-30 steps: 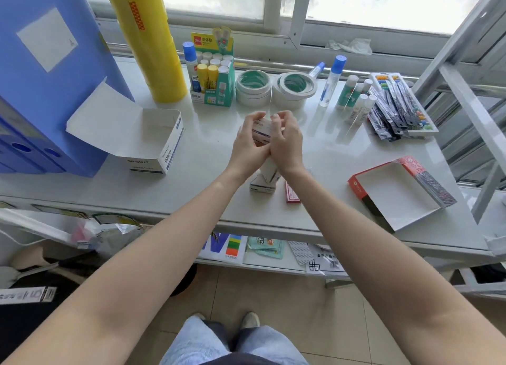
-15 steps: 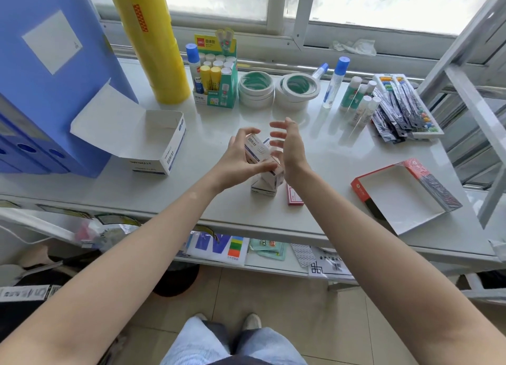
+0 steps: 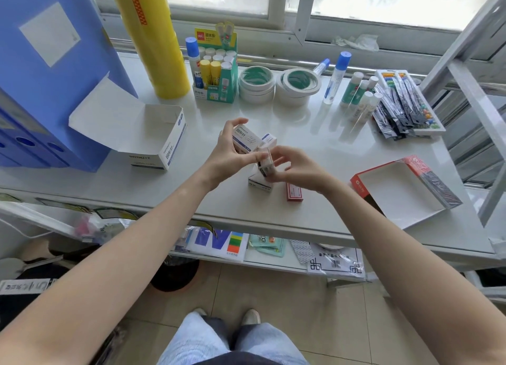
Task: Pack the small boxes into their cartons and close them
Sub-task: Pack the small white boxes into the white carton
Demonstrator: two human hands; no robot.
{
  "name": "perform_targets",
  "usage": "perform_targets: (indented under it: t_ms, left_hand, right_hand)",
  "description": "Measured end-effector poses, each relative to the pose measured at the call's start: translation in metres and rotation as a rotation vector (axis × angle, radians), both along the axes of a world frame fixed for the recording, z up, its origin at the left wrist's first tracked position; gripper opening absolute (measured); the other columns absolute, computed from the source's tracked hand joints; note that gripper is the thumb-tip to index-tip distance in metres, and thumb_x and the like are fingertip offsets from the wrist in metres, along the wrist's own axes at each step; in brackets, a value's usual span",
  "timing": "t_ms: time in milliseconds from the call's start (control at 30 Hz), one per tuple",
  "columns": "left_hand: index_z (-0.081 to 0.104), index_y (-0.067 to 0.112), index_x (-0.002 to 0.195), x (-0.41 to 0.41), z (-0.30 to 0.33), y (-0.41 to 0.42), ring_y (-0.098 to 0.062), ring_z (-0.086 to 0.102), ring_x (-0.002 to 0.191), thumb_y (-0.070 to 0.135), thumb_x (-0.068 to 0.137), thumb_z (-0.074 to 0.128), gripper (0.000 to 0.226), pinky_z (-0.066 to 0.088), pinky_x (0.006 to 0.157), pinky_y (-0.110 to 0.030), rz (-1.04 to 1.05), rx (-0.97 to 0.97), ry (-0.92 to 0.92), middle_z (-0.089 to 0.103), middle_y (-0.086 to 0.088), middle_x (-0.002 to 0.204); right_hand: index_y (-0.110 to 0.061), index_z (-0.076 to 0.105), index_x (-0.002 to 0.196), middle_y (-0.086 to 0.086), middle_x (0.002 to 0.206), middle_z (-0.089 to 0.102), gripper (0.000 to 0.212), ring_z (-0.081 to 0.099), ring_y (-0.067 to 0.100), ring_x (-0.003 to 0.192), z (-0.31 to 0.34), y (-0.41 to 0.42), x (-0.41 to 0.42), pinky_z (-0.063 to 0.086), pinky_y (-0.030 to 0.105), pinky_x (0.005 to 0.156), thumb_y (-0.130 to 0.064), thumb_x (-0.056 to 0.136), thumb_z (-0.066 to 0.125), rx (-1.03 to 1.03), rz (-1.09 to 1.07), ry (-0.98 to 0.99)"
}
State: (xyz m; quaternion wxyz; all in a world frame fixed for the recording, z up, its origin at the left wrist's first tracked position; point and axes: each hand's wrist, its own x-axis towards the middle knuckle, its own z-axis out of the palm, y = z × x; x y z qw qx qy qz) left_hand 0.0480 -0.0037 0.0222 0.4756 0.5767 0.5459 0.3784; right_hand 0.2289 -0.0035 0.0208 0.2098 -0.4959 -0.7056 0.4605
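Note:
My left hand (image 3: 228, 154) holds a stack of small white boxes (image 3: 246, 139) with blue print above the middle of the white table (image 3: 323, 145). My right hand (image 3: 295, 167) pinches another small white box (image 3: 266, 164) just below that stack. More small white boxes (image 3: 258, 183) lie on the table under my hands, and a small red box (image 3: 294, 192) lies beside them. An open white carton (image 3: 161, 143) with its lid raised stands to the left. An open red carton (image 3: 402, 189) lies at the right near the table's front edge.
Blue file folders (image 3: 49, 72) and a yellow roll (image 3: 156, 39) stand at the back left. Behind my hands are a glue-stick display box (image 3: 216, 74), tape rolls (image 3: 276, 84), glue bottles (image 3: 335, 77) and pin packs (image 3: 405, 102). A metal rack (image 3: 471, 72) rises at the right.
My hands separated from a shared grip. The left kept the stack of white boxes; the right dropped lower and took hold of another small white box.

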Motion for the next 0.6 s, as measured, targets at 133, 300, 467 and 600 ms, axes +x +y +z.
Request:
perform_targets:
  t_ms: [133, 300, 467, 600]
  left_hand:
    - [0.037, 0.035, 0.124, -0.003, 0.003, 0.000, -0.024, 0.059, 0.113, 0.055, 0.075, 0.060, 0.058, 0.052, 0.092, -0.033, 0.083, -0.063, -0.129, 0.042, -0.015, 0.135]
    - [0.045, 0.034, 0.115, -0.003, 0.007, -0.005, -0.025, 0.057, 0.115, 0.065, 0.085, 0.025, 0.047, 0.049, 0.095, -0.038, 0.144, -0.122, -0.307, 0.052, -0.016, 0.129]
    - [0.041, 0.017, 0.129, -0.006, 0.017, -0.008, -0.020, 0.061, 0.111, 0.055, 0.092, 0.033, 0.053, 0.052, 0.090, -0.033, 0.139, -0.091, -0.345, 0.058, -0.013, 0.124]
    - [0.033, 0.021, 0.131, -0.024, 0.020, -0.010, -0.024, 0.061, 0.110, 0.034, 0.098, 0.040, 0.037, 0.053, 0.084, -0.030, 0.206, -0.055, -0.370, 0.055, -0.012, 0.125]
  right_hand:
    - [-0.012, 0.058, 0.110, 0.004, 0.100, 0.060, 0.039, 0.061, 0.014, 0.080, 0.010, 0.007, 0.003, 0.050, 0.024, 0.069, -0.020, 0.075, 0.075, 0.129, -0.248, 0.046]
    - [-0.012, 0.057, 0.109, 0.002, 0.102, 0.055, 0.041, 0.055, 0.010, 0.076, 0.031, 0.006, -0.020, 0.045, 0.010, 0.061, -0.024, 0.075, 0.075, 0.345, -0.214, 0.013]
    - [-0.010, 0.058, 0.108, 0.004, 0.099, 0.051, 0.040, 0.053, 0.017, 0.083, 0.032, 0.003, -0.053, 0.044, 0.019, 0.069, -0.025, 0.074, 0.074, 0.446, -0.164, -0.041]
    - [-0.012, 0.056, 0.113, 0.009, 0.108, 0.055, 0.044, 0.055, 0.022, 0.097, 0.031, 0.004, -0.074, 0.048, 0.032, 0.081, -0.031, 0.077, 0.071, 0.470, -0.132, -0.110]
